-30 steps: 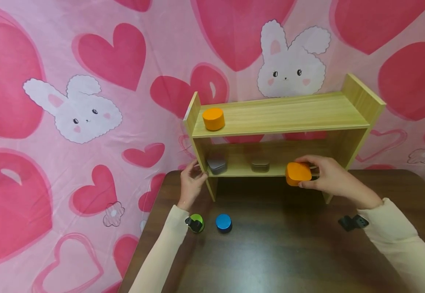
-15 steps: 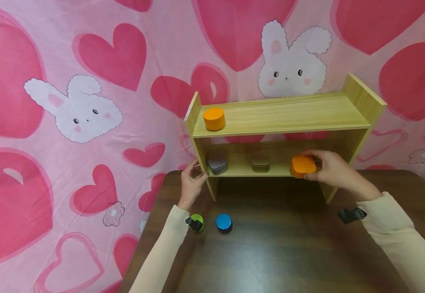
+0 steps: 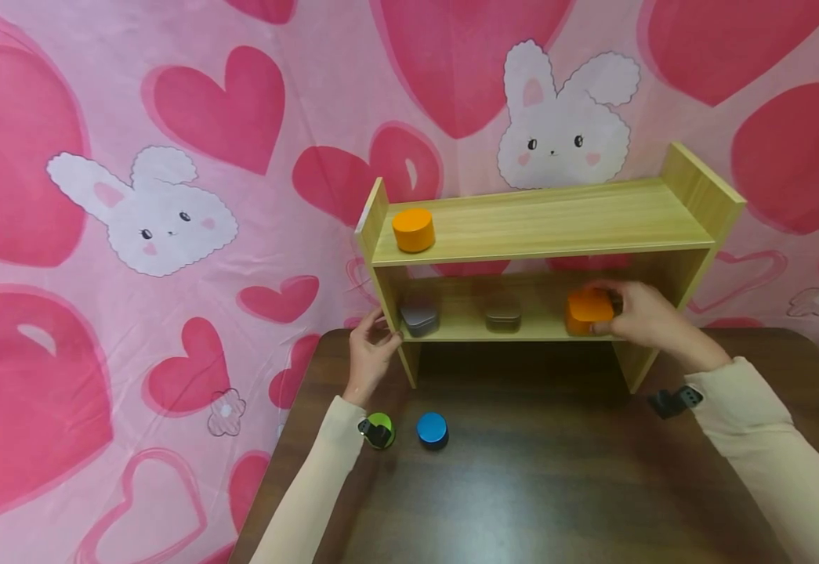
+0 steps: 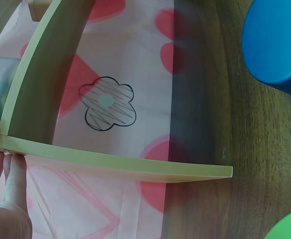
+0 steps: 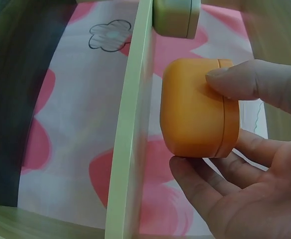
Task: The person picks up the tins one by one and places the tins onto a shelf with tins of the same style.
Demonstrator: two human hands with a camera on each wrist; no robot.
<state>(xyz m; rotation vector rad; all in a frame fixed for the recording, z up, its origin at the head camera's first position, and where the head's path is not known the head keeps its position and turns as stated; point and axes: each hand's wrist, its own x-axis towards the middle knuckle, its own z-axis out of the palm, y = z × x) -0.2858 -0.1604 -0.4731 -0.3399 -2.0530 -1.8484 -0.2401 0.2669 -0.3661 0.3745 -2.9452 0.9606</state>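
Note:
My right hand (image 3: 645,315) grips an orange square tin (image 3: 588,312) with rounded corners at the right part of the lower board of a small wooden shelf (image 3: 543,227). In the right wrist view the thumb lies on one side of the orange tin (image 5: 195,109) and the fingers on another. A sliver of gap shows between that tin and the board's edge. My left hand (image 3: 369,352) pinches the shelf's left side panel, thumb inside and fingers outside. On the lower board sit a grey tin (image 3: 419,319) at the left and another grey tin (image 3: 503,316) mid-board.
An orange round tin (image 3: 413,230) stands on the top board's left end. On the dark wood table (image 3: 522,486) are a blue round tin (image 3: 433,430) and a green round tin (image 3: 384,430), partly behind the left wrist camera. A pink heart-patterned cloth (image 3: 254,211) hangs behind.
My right hand has carried the orange square tin up and slightly right, from in front of the lower board to over it. The left hand has stayed on the side panel.

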